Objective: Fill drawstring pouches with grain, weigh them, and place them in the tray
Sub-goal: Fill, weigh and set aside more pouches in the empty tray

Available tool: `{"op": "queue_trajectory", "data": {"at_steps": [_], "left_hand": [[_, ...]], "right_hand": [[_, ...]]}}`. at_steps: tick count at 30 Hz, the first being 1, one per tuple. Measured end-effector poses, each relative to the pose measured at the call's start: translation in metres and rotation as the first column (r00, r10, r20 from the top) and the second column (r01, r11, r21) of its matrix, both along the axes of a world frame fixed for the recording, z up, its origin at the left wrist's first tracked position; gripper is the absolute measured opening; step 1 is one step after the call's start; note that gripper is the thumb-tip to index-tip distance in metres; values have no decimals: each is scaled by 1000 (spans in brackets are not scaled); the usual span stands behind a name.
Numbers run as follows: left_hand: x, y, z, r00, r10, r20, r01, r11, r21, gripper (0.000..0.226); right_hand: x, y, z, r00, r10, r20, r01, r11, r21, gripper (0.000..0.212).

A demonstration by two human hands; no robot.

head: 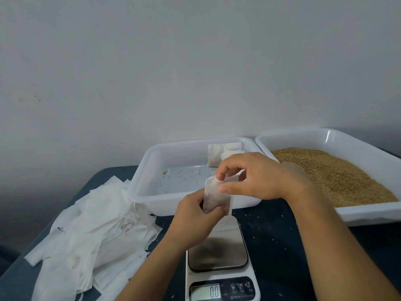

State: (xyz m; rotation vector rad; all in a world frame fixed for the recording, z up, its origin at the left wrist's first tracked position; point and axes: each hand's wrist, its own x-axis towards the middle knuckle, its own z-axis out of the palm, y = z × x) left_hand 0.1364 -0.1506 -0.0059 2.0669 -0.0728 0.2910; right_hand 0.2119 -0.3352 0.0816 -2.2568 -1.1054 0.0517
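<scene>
Nearest, one scale (219,268) reading zero, above it one pouch (217,197) gripped low by left hand (195,222), mouth pinched by right hand (253,177), beyond two trays: one (141,192) with two filled pouches (223,154), one (325,137) with grain (334,172).

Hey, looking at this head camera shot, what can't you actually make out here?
- Pouch contents: left hand and right hand cover it; its cloth hides any grain.
- Filled pouches in the tray: the right hand hides some, so no count.
- Scale button labels: too small and blurred.
- Grain tray: its right end is cut off by the frame edge.
</scene>
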Motion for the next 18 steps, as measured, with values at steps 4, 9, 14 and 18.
{"op": "queue_trajectory", "data": {"at_steps": [4,9,14,18], "left_hand": [[11,-7,12,999,-53,-8,52,994,-91,15],[35,-29,38,985,-140,-99,75,871,-486,31],[70,-62,57,971,-225,-84,111,732,-672,14],[95,-86,64,978,-201,-58,137,827,-545,16]], "right_hand": [[9,-10,1,998,-65,1,64,989,131,12],[27,-45,0,974,-177,-143,223,865,450,11],[45,-74,-12,917,-220,-332,379,738,558,17],[55,-97,-19,869,-211,-448,452,707,543,21]]}}
